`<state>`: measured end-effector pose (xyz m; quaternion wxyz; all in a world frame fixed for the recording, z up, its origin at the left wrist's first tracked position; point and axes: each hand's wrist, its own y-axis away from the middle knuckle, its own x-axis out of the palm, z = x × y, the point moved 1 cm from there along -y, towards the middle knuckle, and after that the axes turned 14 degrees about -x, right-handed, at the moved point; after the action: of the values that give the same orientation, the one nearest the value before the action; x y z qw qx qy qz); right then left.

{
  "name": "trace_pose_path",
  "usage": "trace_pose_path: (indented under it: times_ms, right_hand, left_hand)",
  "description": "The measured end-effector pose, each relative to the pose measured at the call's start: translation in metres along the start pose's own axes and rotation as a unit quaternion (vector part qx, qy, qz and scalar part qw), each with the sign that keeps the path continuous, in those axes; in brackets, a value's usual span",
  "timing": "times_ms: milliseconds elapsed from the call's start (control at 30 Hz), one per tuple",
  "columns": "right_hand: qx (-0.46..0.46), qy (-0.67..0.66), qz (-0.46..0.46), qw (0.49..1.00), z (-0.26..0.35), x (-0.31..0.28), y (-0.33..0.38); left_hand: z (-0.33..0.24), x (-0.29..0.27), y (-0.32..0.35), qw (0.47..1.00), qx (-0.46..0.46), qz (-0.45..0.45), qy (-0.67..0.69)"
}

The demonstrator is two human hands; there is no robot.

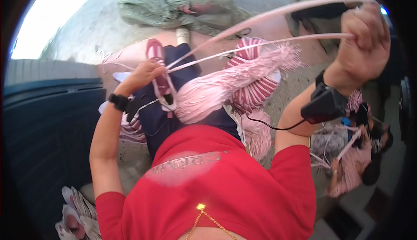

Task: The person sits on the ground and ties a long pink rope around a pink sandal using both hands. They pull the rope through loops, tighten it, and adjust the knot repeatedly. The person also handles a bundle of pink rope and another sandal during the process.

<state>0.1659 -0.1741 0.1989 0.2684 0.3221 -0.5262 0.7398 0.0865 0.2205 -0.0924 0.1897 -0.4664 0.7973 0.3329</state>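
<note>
A maroon and white lace-up shoe [163, 85] rests on my lap, its toe pointing away from me. My left hand [145, 74] is closed on the shoe's upper, with the fingertips where the laces come out. Two pale pink shoelaces [263, 19] stretch from there up to the right. My right hand [364, 40], raised at the far right, is closed in a fist around them. The lower strand is pulled straight while the upper one bows. A thick bundle of loose pink shoelaces [204, 93] lies across my lap beside the shoe.
Maroon-and-white striped shoes [259, 85] are piled beyond the lace bundle. A greenish sack [173, 5] sits ahead. A dark blue panel [52, 140] stands at left, with more shoes [78, 211] below it. At right, another person [352, 161] handles pink laces.
</note>
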Motion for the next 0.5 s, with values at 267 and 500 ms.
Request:
trace_pose_path:
  times_ms: [267, 500]
  right_hand:
    - [0.075, 0.367, -0.508, 0.776, 0.023, -0.093, 0.206]
    - [-0.081, 0.172, -0.881, 0.433, -0.027, -0.249, 0.466]
  left_hand:
    - [-0.053, -0.039, 0.018, 0.979, -0.133, 0.066, 0.138]
    - [-0.029, -0.162, 0.047, 0.84, -0.124, -0.115, 0.515]
